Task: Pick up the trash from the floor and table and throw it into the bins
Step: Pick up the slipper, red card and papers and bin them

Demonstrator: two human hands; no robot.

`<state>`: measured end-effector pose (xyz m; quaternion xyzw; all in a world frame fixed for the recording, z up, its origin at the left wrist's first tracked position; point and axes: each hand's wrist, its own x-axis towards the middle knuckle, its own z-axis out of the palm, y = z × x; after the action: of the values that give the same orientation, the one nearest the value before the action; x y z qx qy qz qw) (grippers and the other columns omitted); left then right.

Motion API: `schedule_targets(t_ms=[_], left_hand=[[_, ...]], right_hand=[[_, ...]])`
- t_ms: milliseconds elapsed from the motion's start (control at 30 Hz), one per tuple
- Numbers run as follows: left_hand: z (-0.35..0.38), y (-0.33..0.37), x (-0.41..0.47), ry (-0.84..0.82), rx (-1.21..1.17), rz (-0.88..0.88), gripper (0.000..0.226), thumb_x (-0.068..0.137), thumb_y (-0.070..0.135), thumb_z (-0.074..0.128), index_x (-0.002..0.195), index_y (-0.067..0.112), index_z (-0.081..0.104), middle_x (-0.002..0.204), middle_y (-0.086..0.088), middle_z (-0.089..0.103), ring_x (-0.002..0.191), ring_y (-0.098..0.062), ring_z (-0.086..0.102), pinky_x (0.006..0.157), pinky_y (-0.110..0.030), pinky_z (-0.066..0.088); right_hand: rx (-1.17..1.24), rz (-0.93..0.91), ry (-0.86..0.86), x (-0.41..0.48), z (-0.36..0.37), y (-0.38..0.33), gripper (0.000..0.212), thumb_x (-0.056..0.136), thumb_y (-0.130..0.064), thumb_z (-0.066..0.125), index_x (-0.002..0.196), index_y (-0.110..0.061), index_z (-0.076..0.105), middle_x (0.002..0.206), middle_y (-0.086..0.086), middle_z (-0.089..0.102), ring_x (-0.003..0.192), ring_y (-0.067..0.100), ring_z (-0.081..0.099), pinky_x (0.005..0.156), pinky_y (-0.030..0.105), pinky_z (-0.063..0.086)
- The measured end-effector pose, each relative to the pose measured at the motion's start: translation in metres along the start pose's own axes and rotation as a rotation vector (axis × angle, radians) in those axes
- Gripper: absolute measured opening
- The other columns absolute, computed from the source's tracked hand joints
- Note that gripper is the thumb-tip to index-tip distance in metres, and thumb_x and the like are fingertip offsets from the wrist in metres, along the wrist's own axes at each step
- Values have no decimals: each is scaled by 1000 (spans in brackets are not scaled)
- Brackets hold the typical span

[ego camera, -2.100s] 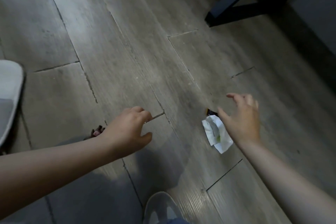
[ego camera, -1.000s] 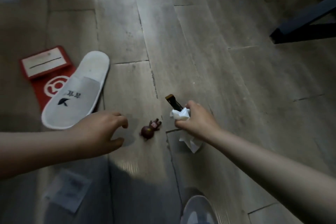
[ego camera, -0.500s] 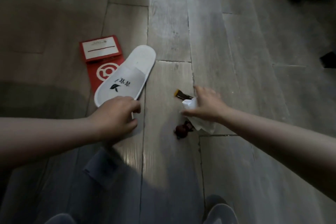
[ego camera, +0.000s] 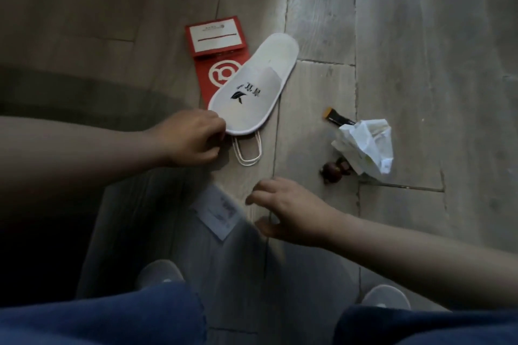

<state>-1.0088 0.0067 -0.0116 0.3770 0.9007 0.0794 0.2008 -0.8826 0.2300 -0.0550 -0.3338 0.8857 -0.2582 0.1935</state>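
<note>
Trash all on the wood-plank floor (ego camera: 420,36), no bin in view. White slipper (ego camera: 252,87) lies flat, sole down, black logo on the upper, resting across a red paper bag (ego camera: 215,39) whose white cord handles (ego camera: 248,154) stick out from under the slipper's near end. Left hand (ego camera: 190,138) is at that near end, fingers curled, fingertips against the slipper rim; cannot tell if it actually pinches the rim or just touches it.

Crumpled white paper (ego camera: 364,143) sits well to the right of the slipper, on the next plank. A dark wrapper with an orange end (ego camera: 336,119) pokes out from under its far-left side, touching it. A small brown object (ego camera: 332,172), too blurred to name, lies just at the paper's near-left edge.

Right hand (ego camera: 291,210) hangs above the floor nearer the person, fingers loosely spread, thumb apart from them, holding nothing. Just left of its fingertips is a flat pale slip (ego camera: 217,211) on the floor, blurred; contact not clear.

Bottom of view: blue trousers (ego camera: 112,322) and two pale shoe toes (ego camera: 159,273) (ego camera: 382,297), the slip between them and the slipper.
</note>
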Motion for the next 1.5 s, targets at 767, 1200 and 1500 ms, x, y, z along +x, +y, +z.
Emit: schedule_targets(t_ms=[767,1200,1500], left_hand=[[32,21,14,-177,-61,99,10,81,25,64,83,15,61,85,0,59,76,-17,55,66,-25,41],[23,46,27,-98,-137,122,12,83,24,63,81,12,62,81,0,60,72,-16,55,63,-27,42],[29,45,31,-105,-148,111,17,80,34,57,78,18,61,79,6,59,70,-10,53,63,-25,43]], right_hand=[[-256,61,-171,-81,-23,55,47,89,-46,42,121,-20,63,133,7,58,128,30,50,104,50,43],[-242,308,-155,-53,-18,50,84,85,-34,68,152,-25,19,153,5,23,138,26,24,105,38,41],[-42,291,-2,-67,-10,51,31,89,-28,62,118,-20,58,114,0,57,99,19,58,75,28,45]])
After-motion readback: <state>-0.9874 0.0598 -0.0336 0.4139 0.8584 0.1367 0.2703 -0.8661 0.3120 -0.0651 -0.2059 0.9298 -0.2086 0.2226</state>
